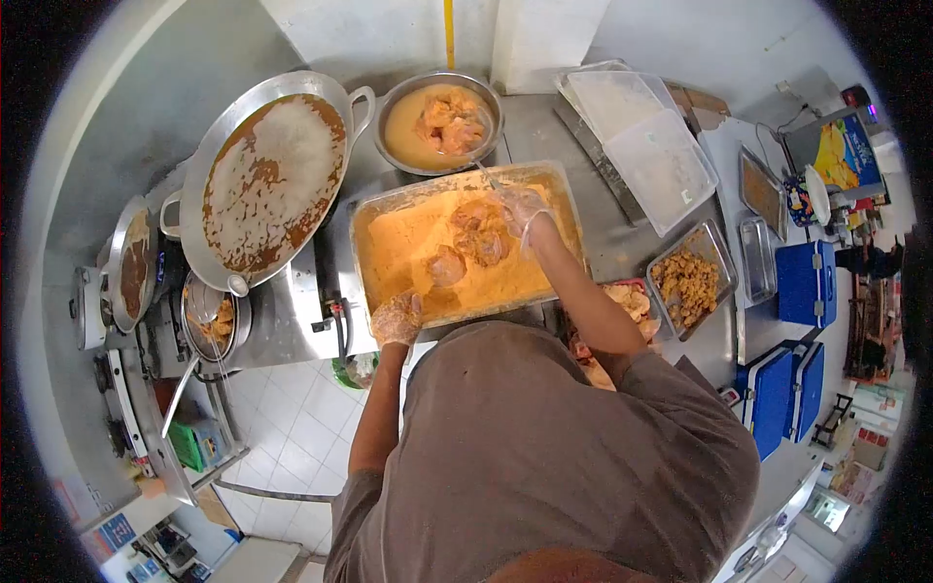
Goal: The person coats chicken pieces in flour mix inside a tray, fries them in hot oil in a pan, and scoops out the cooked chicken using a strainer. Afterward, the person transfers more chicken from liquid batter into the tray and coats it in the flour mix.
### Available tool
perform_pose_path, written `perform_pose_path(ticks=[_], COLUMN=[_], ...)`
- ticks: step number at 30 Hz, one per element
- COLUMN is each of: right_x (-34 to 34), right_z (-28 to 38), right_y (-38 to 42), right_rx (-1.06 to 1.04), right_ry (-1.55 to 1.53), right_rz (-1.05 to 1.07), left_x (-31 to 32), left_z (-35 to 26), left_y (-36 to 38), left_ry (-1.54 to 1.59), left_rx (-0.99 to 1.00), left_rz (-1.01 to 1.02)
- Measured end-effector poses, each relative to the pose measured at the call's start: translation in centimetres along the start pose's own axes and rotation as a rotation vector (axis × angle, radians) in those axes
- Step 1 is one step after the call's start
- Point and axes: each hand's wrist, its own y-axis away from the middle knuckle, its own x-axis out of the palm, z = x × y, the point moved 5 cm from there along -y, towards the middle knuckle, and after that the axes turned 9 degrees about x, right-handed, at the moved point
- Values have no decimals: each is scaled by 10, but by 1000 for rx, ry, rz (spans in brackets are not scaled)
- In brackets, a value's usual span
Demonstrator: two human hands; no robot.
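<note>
A rectangular tray (362, 255) of orange-yellow flour lies in front of me, with several wet, partly coated chicken pieces (480, 233) near its middle. My left hand (397, 319), in a clear glove crusted with flour, is closed over the tray's near-left corner. At the far right of the tray, my gloved right hand (522, 207) is closed around a thin metal handle (485, 175). That handle points toward a steel bowl (387, 146), where raw chicken (452, 119) sits in yellowish liquid. The handle's far end cannot be made out.
A large two-handled wok (206, 160) of foamy oil stands at left. Below it, a strainer (204, 301) holds fried pieces. Rightward are clear plastic lids (661, 160), a tray of fried bits (688, 282), raw chicken (632, 303) by my right arm, and blue boxes (807, 282).
</note>
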Motion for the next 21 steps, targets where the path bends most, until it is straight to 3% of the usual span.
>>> perform_pose_path(ticks=[3, 5, 7, 9, 12, 15, 21], right_x=[8, 0, -5, 13, 2, 7, -7], right_z=[10, 8, -5, 24, 15, 38, 14], right_y=[17, -7, -11, 73, 36, 78, 44], right_rx=[-230, -377, -358, -190, -235, -207, -342], right_ry=[-63, 210, 188, -113, 220, 307, 401], right_rz=[88, 50, 4, -31, -38, -112, -150], left_x=[3, 0, -4, 1, 5, -3, 9], left_z=[-3, -2, -7, -5, 0, -7, 3], left_y=[-4, 0, -3, -8, -2, -5, -5], left_ry=[-20, -36, -35, -54, -67, -78, -89], left_rx=[10, 1, 2, 28, 43, 9, 45], left_rz=[-10, 3, 37, -4, -19, 47, -17])
